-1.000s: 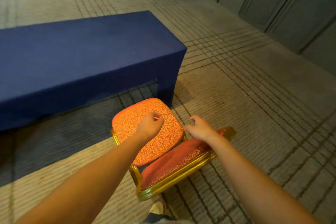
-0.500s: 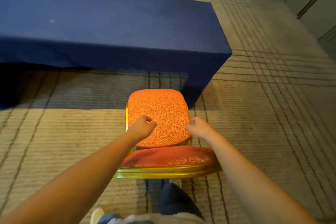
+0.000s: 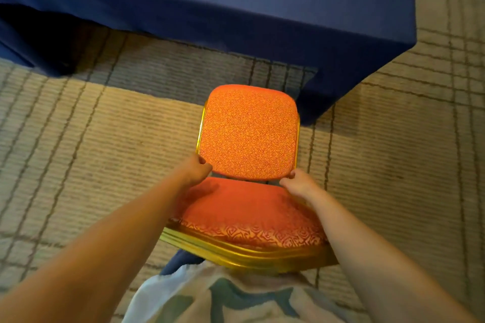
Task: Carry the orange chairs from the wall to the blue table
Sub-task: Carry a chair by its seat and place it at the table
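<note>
An orange chair (image 3: 248, 134) with patterned cushions and a gold frame stands in front of me, its seat pointing at the blue table (image 3: 236, 0). The seat's front edge is close to the table's cloth skirt near the right corner. The padded backrest lies nearest me, seen from above. My left hand (image 3: 195, 169) grips the left side of the backrest where it meets the seat. On the right side, my right hand (image 3: 299, 182) holds the same spot, fingers curled round the edge.
Beige carpet (image 3: 91, 139) with dark grid lines covers the floor on both sides of the chair. The table's cloth hangs to the floor at the right corner, with a dark gap under it at the left. My shirt fills the bottom edge.
The chair has come closer to the blue table and now faces it squarely. Both hands have shifted outward to the two sides of the backrest.
</note>
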Available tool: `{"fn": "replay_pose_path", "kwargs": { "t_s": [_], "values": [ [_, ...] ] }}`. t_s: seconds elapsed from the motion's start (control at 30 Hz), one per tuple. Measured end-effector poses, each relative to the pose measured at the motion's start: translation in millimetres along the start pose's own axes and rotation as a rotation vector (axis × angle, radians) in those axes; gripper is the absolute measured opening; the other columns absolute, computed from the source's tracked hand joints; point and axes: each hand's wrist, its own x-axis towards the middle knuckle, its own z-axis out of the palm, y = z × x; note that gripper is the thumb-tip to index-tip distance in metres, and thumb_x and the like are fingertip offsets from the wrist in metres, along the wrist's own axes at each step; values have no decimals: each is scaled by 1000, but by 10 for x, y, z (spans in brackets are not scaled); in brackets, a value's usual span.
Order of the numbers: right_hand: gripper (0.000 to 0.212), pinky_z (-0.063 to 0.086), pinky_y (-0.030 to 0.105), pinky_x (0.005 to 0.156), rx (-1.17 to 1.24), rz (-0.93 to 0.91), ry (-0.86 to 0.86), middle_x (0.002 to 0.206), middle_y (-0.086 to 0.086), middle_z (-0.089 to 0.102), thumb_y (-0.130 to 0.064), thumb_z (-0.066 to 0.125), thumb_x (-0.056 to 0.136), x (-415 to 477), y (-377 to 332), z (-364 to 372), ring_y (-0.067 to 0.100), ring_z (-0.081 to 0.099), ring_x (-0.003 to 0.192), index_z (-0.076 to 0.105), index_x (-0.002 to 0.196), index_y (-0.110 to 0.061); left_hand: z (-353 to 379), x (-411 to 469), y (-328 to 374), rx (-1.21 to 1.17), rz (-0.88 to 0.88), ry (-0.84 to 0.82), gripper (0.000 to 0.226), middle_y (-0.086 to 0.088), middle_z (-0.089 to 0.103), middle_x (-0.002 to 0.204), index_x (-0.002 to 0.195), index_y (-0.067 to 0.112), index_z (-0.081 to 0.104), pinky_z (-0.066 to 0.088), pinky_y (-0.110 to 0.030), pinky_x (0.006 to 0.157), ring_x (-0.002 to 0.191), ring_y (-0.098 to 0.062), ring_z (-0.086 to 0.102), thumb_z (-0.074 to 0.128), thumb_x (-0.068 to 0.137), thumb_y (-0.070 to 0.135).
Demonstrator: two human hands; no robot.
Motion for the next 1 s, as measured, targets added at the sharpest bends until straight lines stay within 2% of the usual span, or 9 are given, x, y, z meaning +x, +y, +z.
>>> {"fn": "replay_pose_path", "kwargs": {
  "t_s": [0.07,0.1,0.17,0.2,0.27,0.37,0.5,0.73,1.0],
  "values": [
    [24,36,26,73,-24,21,-6,102,11,61,-34,59,83,41,39,67,23,58,93,55,105,-26,27,87,-44,30,-4,-11,14,-11,56,88,81,13,56,37,-30,72,84,-20,52,55,92,22],
    [32,35,25,74,-45,31,-8,111,13,63,-34,59,84,70,64,98,27,60,101,58,114,-24,51,134,-66,35,-2,-13,17,-11,55,88,78,15,54,35,-29,70,82,-18,49,55,93,22],
    [47,39,25,80,-78,65,-26,128,14,61,-37,58,86,145,122,156,31,58,116,56,127,-15,81,190,-122,45,-36,-21,12,-13,58,92,89,9,61,35,-27,70,84,-19,52,56,93,20],
    [51,42,27,86,-83,88,-57,132,15,58,-38,58,86,167,148,172,32,56,118,54,130,-12,95,204,-153,56,-67,-31,19,-16,62,97,101,4,63,37,-27,70,87,-23,56,56,92,19],
    [55,46,32,95,-83,139,-128,133,17,57,-40,56,85,184,207,196,32,56,118,54,131,-10,119,216,-224,99,-128,-69,32,-21,65,108,115,0,60,44,-30,75,96,-30,61,56,91,21],
    [59,45,34,98,-62,196,-147,133,16,56,-40,56,85,189,276,213,32,55,119,50,134,-9,129,253,-276,166,-170,-116,39,-23,64,114,119,-2,59,44,-31,80,103,-33,62,57,90,25],
    [59,44,35,100,-58,228,-170,135,17,55,-39,57,85,269,311,241,32,54,121,50,135,-7,123,298,-301,209,-204,-141,45,-23,60,123,123,-2,56,43,-34,87,112,-35,57,59,90,28],
    [75,37,34,102,-87,299,-254,151,15,37,-44,57,88,429,244,130,32,43,133,30,149,-9,92,363,-356,306,-224,-181,54,-23,52,134,132,1,50,41,-37,96,122,-36,51,54,91,35],
    [79,37,33,100,-101,389,-296,152,13,37,-56,54,88,476,333,159,31,43,133,33,149,-11,125,441,-375,382,-250,-244,63,-24,42,144,141,-1,39,36,-37,103,130,-37,43,49,94,41]
  ]
}}
